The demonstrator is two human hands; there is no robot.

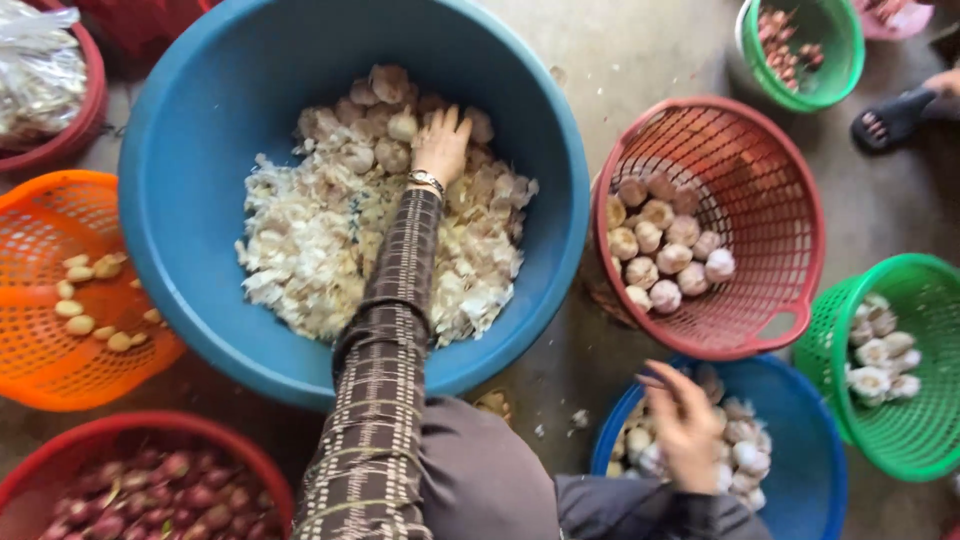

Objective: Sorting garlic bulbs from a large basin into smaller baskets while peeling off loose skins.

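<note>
Garlic bulbs, white and papery, lie amid loose skins in a big round blue plastic tub; the left hand rests spread on them. The right hand, loosely curled, hovers over a smaller blue plastic basin near right, whether pinching anything I cannot tell. Picking out a bulb appears the step in hand, calling for fingers to close on one.

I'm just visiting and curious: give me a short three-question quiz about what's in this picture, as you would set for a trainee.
1. True or false: the left hand rests on the garlic heads in the big blue tub.
2. What lies in the orange basket? A) peeled cloves B) whole garlic heads C) red shallots
3. Over which container is the right hand?

Key
1. True; the arm in the checked sleeve reaches over a heap of papery skins to the heads at the far side.
2. A, the pale peeled cloves.
3. The smaller blue tub of garlic, in front of the red basket.
</note>
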